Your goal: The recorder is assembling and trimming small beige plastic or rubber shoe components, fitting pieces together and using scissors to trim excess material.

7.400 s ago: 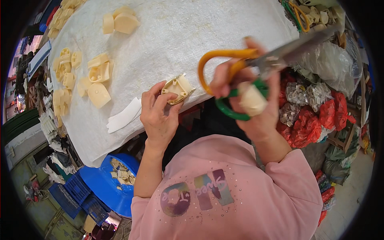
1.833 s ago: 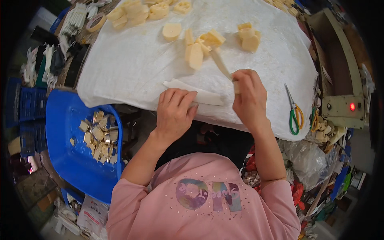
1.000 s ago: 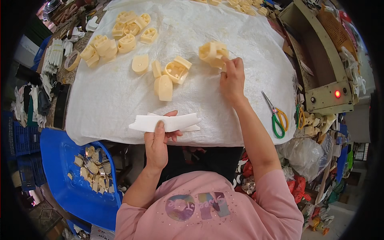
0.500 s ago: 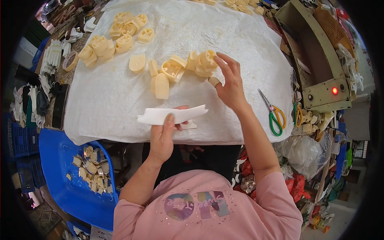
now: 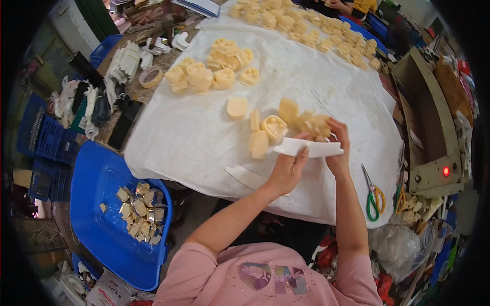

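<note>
Near left, below the desk (image 5: 173, 145): blue tub (image 5: 97, 219), metallic-and-cream bits (image 5: 140, 211) heaped in it. On the white cloth (image 5: 352, 191), close to the near edge, a loose strip (image 5: 247, 177), partly behind the left forearm. Scissors (image 5: 375, 196) lie at right, green and yellow handles toward the wearer. Hands: left (image 5: 287, 172) closed, thumb over a white strip (image 5: 306, 147) held above the cloth; right (image 5: 339, 150) half-curled, fingertips at a blurred cream part (image 5: 312, 124), grip or mere touch cannot be told. Just left, a small cream group (image 5: 259, 144). Farther, upper left, a bigger cluster (image 5: 199, 76); tape roll (image 5: 151, 76) beside the cloth. Far edge: broad cream heap (image 5: 306, 33).
</note>
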